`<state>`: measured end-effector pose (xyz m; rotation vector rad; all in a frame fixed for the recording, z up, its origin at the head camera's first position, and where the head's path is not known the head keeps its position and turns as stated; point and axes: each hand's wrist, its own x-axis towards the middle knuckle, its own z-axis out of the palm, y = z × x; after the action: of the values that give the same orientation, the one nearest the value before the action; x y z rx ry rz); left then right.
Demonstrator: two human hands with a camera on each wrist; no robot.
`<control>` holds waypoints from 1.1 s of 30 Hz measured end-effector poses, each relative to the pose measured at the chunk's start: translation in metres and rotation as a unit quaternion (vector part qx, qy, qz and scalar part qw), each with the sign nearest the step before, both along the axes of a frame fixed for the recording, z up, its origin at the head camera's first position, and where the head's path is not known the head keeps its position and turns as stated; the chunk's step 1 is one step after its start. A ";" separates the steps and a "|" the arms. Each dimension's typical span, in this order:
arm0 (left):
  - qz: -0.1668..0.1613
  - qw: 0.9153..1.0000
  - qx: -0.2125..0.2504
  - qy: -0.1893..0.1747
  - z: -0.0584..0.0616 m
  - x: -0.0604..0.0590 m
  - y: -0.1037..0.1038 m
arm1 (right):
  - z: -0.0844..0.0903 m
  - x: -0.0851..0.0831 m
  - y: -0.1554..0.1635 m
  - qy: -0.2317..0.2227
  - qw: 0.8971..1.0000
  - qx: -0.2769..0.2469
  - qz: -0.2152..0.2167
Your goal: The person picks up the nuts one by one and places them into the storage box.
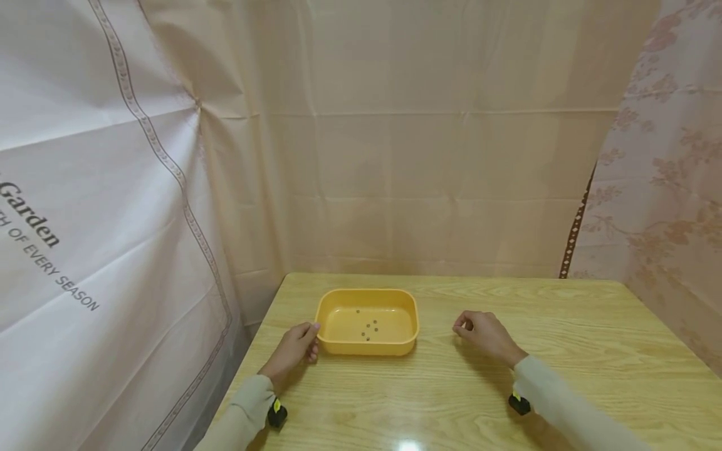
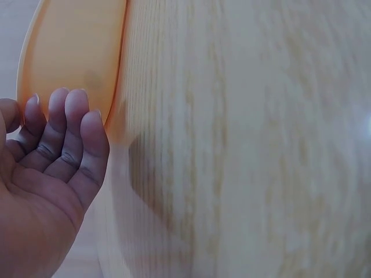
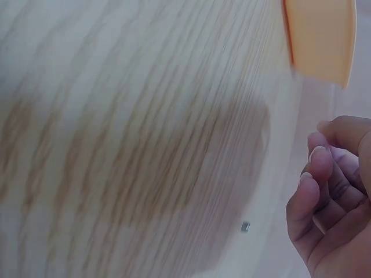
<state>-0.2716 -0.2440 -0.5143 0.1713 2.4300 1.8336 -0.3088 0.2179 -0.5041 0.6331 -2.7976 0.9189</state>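
A yellow plastic tray (image 1: 366, 347) sits on the table with several tiny dark metallic pieces scattered on its floor. At its left end my left hand (image 1: 298, 344) holds the rim, the thumb on top and the other fingers bent along the outside wall. To the right of the tray, apart from it, my right hand (image 1: 486, 333) hovers low over the wood. Its fingers are curled and the thumb meets the index fingertip; I see nothing between them. One small shiny metal piece (image 3: 246, 226) lies on the table near that hand in the right wrist view.
The light wood-grain table (image 1: 586, 351) reaches back to a beige hanging cloth (image 1: 429, 156). A white printed cloth (image 1: 113, 250) hangs on the left, a floral one (image 1: 671, 188) on the right. A black wrist camera (image 1: 277, 413) sits under the left sleeve.
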 end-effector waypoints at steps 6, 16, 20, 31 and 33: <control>0.008 1.000 0.000 -0.007 0.001 0.001 0.001 | 0.000 0.000 0.014 -0.007 1.000 -0.005 -0.006; 0.005 1.000 -0.004 -0.003 0.002 0.002 0.000 | -0.004 -0.004 0.033 -0.010 0.999 -0.004 -0.030; 0.002 1.000 -0.005 -0.003 0.001 0.002 0.000 | -0.008 -0.004 0.037 -0.014 0.999 0.002 -0.032; 0.000 1.000 0.001 -0.008 0.002 0.000 0.001 | -0.015 -0.004 0.047 -0.022 0.999 0.013 -0.040; 0.001 1.000 0.002 -0.010 0.002 0.000 0.001 | -0.016 -0.004 0.049 -0.025 0.999 0.011 -0.038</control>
<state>-0.2719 -0.2430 -0.5127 0.1502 2.4144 1.8317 -0.3132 0.2669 -0.5206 0.5092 -2.8579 0.9032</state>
